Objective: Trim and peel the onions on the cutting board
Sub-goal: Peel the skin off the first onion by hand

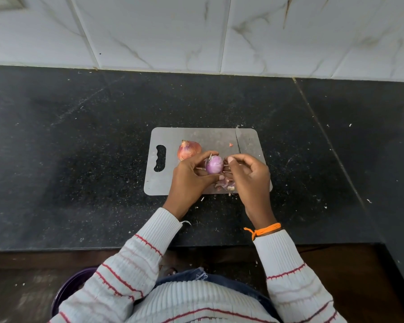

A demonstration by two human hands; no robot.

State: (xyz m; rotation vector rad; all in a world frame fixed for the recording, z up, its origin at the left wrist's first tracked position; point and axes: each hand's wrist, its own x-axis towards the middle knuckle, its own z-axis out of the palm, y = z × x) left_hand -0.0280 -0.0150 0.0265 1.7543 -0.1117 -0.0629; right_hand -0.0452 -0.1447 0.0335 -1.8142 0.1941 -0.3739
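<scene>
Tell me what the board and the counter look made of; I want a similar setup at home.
The board looks like brushed stainless steel: flat grey, thin, with a dull sheen and a cut-out handle slot, though grey plastic cannot be ruled out. The counter looks like polished black granite: dark, speckled with pale flecks, softly reflective, with a seam line at the right.

The left hand [191, 176] holds the peeled onion [214, 164] above the cutting board [196, 134], and the right hand [248, 173] pinches at it from the right. Just left of and behind the grip sits an unpeeled onion [189, 149]; the knife [239, 142] lies behind and to the right. Peel scraps [224, 184] lie on the board just before the grip.
</scene>
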